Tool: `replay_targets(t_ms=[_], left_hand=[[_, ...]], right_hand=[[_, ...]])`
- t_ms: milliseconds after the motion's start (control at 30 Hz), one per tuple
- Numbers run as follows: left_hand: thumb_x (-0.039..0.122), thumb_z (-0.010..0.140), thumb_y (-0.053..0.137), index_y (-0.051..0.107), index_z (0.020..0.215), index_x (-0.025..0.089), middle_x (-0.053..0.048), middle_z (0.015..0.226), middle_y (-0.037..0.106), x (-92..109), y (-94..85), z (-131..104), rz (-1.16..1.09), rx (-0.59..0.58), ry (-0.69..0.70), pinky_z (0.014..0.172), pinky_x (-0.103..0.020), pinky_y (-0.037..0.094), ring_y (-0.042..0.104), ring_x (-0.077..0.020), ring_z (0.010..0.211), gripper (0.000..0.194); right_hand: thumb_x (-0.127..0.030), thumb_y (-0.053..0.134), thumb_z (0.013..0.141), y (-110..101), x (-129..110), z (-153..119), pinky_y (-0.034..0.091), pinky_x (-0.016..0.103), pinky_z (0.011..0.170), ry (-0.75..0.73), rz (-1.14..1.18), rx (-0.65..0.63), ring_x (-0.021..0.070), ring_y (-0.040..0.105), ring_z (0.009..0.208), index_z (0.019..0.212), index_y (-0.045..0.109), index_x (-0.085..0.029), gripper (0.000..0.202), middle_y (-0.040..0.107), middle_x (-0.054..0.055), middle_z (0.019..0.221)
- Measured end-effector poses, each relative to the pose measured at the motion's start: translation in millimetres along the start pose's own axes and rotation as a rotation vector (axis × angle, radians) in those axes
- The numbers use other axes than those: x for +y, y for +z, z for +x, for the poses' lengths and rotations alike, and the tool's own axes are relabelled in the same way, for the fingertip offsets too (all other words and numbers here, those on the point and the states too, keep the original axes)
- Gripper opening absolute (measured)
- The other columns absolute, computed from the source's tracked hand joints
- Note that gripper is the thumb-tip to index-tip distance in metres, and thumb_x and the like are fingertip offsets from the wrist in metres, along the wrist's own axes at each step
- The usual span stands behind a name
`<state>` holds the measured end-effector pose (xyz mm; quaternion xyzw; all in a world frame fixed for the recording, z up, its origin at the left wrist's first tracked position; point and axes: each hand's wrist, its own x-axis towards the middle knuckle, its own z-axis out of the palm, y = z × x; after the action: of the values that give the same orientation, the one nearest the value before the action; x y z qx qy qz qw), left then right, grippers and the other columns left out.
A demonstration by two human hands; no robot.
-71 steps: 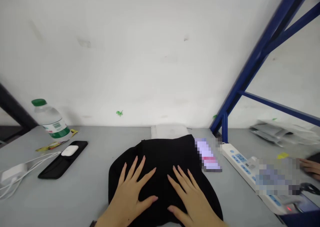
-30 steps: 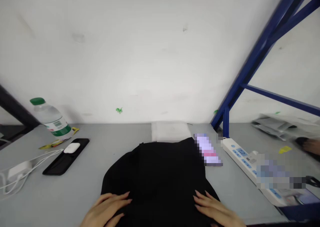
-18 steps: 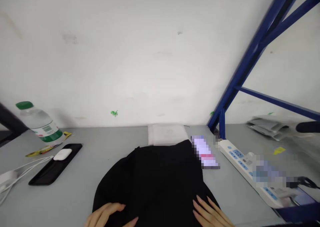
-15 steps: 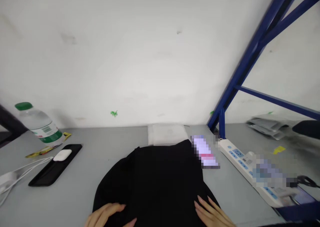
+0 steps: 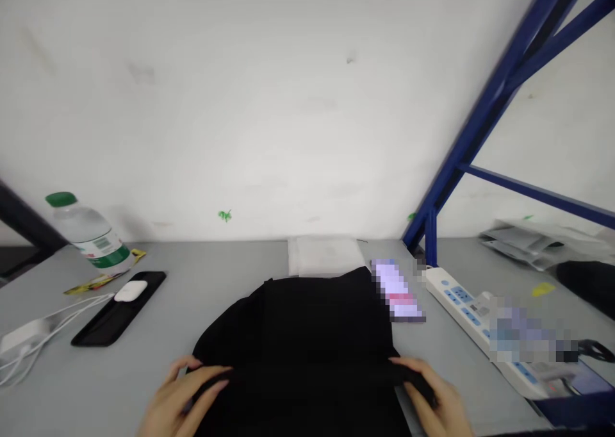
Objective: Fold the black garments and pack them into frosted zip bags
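Observation:
A black cloth (image 5: 307, 321), perhaps a garment, lies on the grey table in front of me, its near part running out of view at the bottom. My left hand (image 5: 185, 395) pinches a fold of it at the left side, thumb and fingers closed on the fabric. At the right side my right hand (image 5: 430, 395) grips the same fold between thumb and fingers. Between the two hands the fold makes a raised band across the cloth.
Left on the table (image 5: 254, 257) stand a green-capped bottle (image 5: 98, 241), a black tray (image 5: 100, 321) with a white case (image 5: 131, 291), and white cables. White packets (image 5: 329, 255) lie behind the cloth. On the right are a phone (image 5: 396, 293), a power strip (image 5: 461, 312) and a blue metal frame (image 5: 473, 129).
Both hands were resting on the cloth with fingers spread. Now they have closed on its sides and lifted a fold. The view has shifted slightly left.

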<state>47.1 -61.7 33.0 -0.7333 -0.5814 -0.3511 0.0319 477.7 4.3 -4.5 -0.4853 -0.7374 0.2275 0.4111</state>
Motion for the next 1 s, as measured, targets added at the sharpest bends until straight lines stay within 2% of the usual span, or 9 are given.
replay_targets(t_ms=[133, 300, 433, 500, 567, 667, 767, 867, 1000], left_hand=[[0.055, 0.095, 0.046, 0.076, 0.092, 0.028, 0.002, 0.075, 0.075, 7, 10.7, 15, 0.118, 0.073, -0.128, 0.055, -0.020, 0.054, 0.067, -0.0146, 0.060, 0.041], [0.033, 0.102, 0.026, 0.077, 0.101, 0.033, 0.002, 0.088, 0.078, 8, 17.0, 14, 0.308, -0.007, -0.031, 0.072, -0.030, 0.051, 0.056, -0.0096, 0.044, 0.051], [0.049, 0.097, 0.042, 0.074, 0.098, 0.027, 0.000, 0.070, 0.072, 21, 20.5, 16, 0.475, 0.035, -0.272, 0.082, -0.042, 0.045, 0.059, -0.0149, 0.051, 0.039], [0.054, 0.092, 0.050, 0.070, 0.106, 0.024, -0.004, 0.072, 0.069, 37, 25.1, 20, 0.542, 0.129, -0.366, 0.084, -0.048, 0.043, 0.065, -0.0247, 0.070, 0.039], [0.042, 0.094, 0.050, 0.065, 0.118, 0.022, -0.010, 0.095, 0.071, 58, 33.6, 22, 0.506, 0.186, -0.265, 0.088, -0.048, 0.042, 0.065, -0.0304, 0.094, 0.035], [0.020, 0.092, 0.048, 0.056, 0.134, 0.023, -0.008, 0.134, 0.062, 90, 53.4, 24, 0.365, 0.044, 0.153, 0.102, -0.040, 0.039, 0.052, -0.0263, 0.127, 0.042], [0.021, 0.091, 0.048, 0.046, 0.144, 0.020, -0.006, 0.150, 0.049, 105, 69.6, 24, 0.370, -0.134, 0.360, 0.112, -0.039, 0.031, 0.043, -0.0232, 0.138, 0.053], [0.033, 0.094, 0.049, 0.036, 0.151, 0.023, -0.005, 0.155, 0.042, 96, 68.4, 20, 0.406, -0.228, 0.299, 0.116, -0.041, 0.028, 0.042, -0.0237, 0.139, 0.059], [0.046, 0.094, 0.051, 0.026, 0.155, 0.025, -0.007, 0.153, 0.044, 62, 48.3, 1, 0.454, -0.205, 0.073, 0.118, -0.047, 0.024, 0.043, -0.0265, 0.139, 0.069]], right_hand=[[-0.042, 0.053, 0.094, 15, -1, 18, 0.061, 0.024, 0.066, 0.092, -0.031, 0.086, 0.0222, 0.075, 0.079, 0.097, 0.068, -0.020, 0.027, 0.077, 0.007, 0.089], [-0.059, 0.051, 0.092, 26, 4, 29, 0.054, 0.028, 0.050, 0.173, -0.252, 0.174, 0.0225, 0.070, 0.059, 0.098, 0.061, -0.020, 0.041, 0.072, 0.005, 0.074], [-0.062, 0.038, 0.096, 28, 4, 32, 0.044, 0.032, 0.038, 0.161, -0.540, 0.162, 0.0234, 0.061, 0.042, 0.107, 0.057, -0.018, 0.049, 0.071, 0.007, 0.074], [-0.056, 0.036, 0.098, 31, -7, 34, 0.048, 0.037, 0.044, 0.085, -0.690, 0.245, 0.0291, 0.067, 0.054, 0.109, 0.059, -0.016, 0.047, 0.072, 0.015, 0.086], [-0.043, 0.039, 0.100, 38, -29, 35, 0.055, 0.047, 0.067, -0.067, -0.753, 0.332, 0.0369, 0.071, 0.088, 0.117, 0.060, -0.014, 0.040, 0.069, 0.023, 0.110], [-0.032, 0.046, 0.097, 55, -68, 35, 0.045, 0.052, 0.101, -0.422, -0.663, 0.121, 0.0349, 0.051, 0.131, 0.140, 0.049, -0.017, 0.045, 0.055, 0.016, 0.141], [-0.049, 0.048, 0.096, 68, -88, 36, 0.044, 0.047, 0.106, -0.640, -0.560, -0.259, 0.0306, 0.043, 0.138, 0.152, 0.032, -0.014, 0.069, 0.045, 0.010, 0.151], [-0.057, 0.047, 0.094, 65, -78, 35, 0.044, 0.047, 0.107, -0.560, -0.548, -0.412, 0.0306, 0.041, 0.140, 0.156, 0.020, -0.014, 0.080, 0.035, 0.010, 0.156], [-0.045, 0.048, 0.097, 44, -40, 25, 0.048, 0.051, 0.103, -0.390, -0.658, -0.338, 0.0321, 0.041, 0.140, 0.158, 0.009, -0.018, 0.077, 0.034, 0.011, 0.156]])
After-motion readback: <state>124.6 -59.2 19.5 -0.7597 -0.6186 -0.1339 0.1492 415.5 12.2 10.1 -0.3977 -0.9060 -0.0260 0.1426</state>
